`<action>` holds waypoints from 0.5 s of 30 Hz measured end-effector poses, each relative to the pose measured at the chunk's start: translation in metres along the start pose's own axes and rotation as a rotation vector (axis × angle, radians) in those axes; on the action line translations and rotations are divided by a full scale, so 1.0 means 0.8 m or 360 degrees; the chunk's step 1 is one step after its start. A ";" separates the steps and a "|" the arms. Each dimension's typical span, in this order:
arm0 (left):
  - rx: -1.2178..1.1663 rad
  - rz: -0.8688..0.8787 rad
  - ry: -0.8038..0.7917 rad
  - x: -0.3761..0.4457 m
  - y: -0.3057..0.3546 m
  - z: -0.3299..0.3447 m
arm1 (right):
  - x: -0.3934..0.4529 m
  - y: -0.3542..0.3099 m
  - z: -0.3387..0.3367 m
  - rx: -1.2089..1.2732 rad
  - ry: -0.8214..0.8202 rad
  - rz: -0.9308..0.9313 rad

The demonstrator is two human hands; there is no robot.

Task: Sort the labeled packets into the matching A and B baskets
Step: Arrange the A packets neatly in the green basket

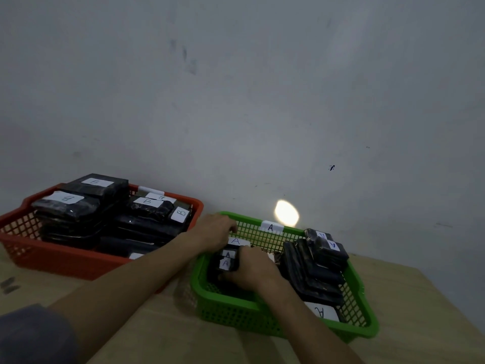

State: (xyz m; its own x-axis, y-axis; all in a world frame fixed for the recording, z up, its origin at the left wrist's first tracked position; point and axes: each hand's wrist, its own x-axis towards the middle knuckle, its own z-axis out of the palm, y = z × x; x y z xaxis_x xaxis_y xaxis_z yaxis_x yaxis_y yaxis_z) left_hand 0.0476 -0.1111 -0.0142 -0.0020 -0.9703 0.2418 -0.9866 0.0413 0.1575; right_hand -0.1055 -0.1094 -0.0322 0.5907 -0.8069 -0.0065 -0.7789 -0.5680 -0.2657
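Low at centre frame, both hands work inside the green basket (262, 315).

Black packets marked A (227, 261) sit stacked at its left end, gripped between the right hand (258, 270) and the curled left hand (216, 228); more A packets (319, 261) fill its right side. Left of it, the red basket (52, 256) holds B packets (86, 203) on the wooden table (157, 332).

Green plastic mesh basket (262, 315), white "A" tag on far rim, sits right on wooden table; black wrapped packets with white "A" labels (319, 261) stacked inside. Red plastic mesh basket (52, 258) sits left, near wall, heaped with black wrapped packets labelled "B" (86, 206).
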 end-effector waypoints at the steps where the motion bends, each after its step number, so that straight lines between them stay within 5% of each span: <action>1: 0.0008 0.0005 0.0005 0.000 0.000 0.001 | -0.002 0.000 -0.001 -0.0010 0.0000 -0.0003; 4: 0.0042 0.0023 0.0011 0.003 0.000 0.003 | -0.016 0.011 -0.021 -0.0020 0.0096 0.0024; 9: 0.0077 0.0045 0.0013 0.001 0.001 0.001 | -0.046 0.096 -0.099 -0.0346 0.0832 0.0269; 12: 0.0109 0.0030 -0.0017 0.000 0.002 -0.002 | -0.066 0.151 -0.119 -0.0566 0.0498 0.0673; 15: 0.0129 0.0023 -0.0052 -0.001 0.003 -0.003 | -0.076 0.173 -0.105 -0.0347 0.0278 0.0737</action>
State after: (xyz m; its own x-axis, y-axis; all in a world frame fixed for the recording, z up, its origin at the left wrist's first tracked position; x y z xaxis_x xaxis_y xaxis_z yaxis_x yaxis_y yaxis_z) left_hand 0.0458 -0.1097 -0.0117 -0.0202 -0.9771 0.2118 -0.9964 0.0371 0.0760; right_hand -0.2667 -0.1529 0.0120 0.1455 -0.9853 0.0900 -0.9862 -0.1517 -0.0666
